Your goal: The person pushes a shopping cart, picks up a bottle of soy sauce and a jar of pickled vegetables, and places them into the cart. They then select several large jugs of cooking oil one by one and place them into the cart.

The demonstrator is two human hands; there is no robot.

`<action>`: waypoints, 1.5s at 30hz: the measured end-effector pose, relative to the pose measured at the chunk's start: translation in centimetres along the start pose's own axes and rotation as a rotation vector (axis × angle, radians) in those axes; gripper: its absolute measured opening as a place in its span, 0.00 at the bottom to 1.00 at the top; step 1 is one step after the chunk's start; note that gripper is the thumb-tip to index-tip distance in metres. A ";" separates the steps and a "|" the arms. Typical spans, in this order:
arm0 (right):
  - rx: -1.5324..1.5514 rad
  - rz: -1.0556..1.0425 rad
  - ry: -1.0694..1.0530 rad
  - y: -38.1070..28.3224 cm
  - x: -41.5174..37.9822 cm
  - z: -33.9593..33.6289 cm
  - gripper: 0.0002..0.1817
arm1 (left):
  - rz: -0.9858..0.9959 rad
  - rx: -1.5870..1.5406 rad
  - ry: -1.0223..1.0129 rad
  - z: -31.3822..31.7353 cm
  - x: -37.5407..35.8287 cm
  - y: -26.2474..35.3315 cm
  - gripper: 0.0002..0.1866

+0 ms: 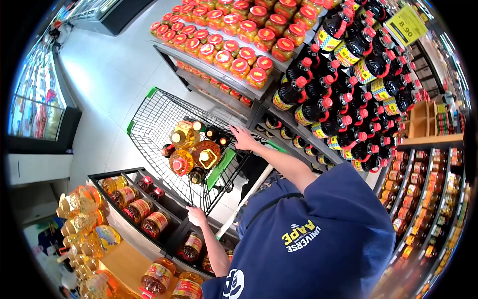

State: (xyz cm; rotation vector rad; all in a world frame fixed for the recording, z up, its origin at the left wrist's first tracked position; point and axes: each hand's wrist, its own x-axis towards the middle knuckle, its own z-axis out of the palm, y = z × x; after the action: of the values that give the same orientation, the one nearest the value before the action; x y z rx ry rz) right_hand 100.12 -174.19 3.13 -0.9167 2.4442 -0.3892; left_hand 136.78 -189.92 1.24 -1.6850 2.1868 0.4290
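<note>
A wire shopping cart (pixel 154 112) with green corners stands in front of me, holding several bottles of yellow and amber oil (pixel 185 135) and some dark bottles near its handle end. My right hand (pixel 242 138) is at the cart's rear edge by the jars' side, fingers spread, with nothing visible in it. On the other side, my left hand (pixel 196 216) is beside the cart's rear corner, a finger pointing outward and the others curled. Whether it holds anything is hidden.
Red-lidded jars (pixel 231 47) fill a shelf ahead on the right. Dark bottles with red caps (pixel 343 99) are stacked beside it. Oil bottles (pixel 154 224) stand in a low shelf at the left. Glass-fronted coolers (pixel 40 107) line the far left, beyond a pale tiled floor (pixel 102 84).
</note>
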 end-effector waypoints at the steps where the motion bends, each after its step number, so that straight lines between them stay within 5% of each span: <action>1: 0.014 0.000 0.010 -0.2 0.1 0.0 0.52 | -0.002 0.001 -0.005 0.0 0.4 0.0 0.15; 25: 0.159 0.066 -0.002 -3.6 7.6 -2.2 0.47 | -0.049 0.003 -0.093 -2.5 8.6 2.4 0.15; 34: 0.302 0.047 0.179 -4.1 7.8 -5.0 0.29 | -0.010 -0.052 -0.075 -3.3 11.5 3.8 0.14; 37: 0.359 0.070 0.049 -4.8 6.2 -10.5 0.22 | -0.025 -0.055 -0.082 -3.7 12.3 4.7 0.14; 38: 0.330 0.021 0.184 -5.0 5.6 -12.0 0.15 | -0.022 -0.055 -0.078 -3.8 12.6 5.0 0.13; 45: 0.194 -0.084 0.704 -5.3 4.0 -25.8 0.06 | -0.073 -0.136 -0.133 -3.5 15.8 5.3 0.17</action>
State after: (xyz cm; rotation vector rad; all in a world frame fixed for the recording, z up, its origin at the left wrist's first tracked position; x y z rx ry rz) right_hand 86.33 -178.46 25.47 -0.9034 2.9070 -1.1187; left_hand 127.66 -203.83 -2.50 -1.7460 2.0351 0.6642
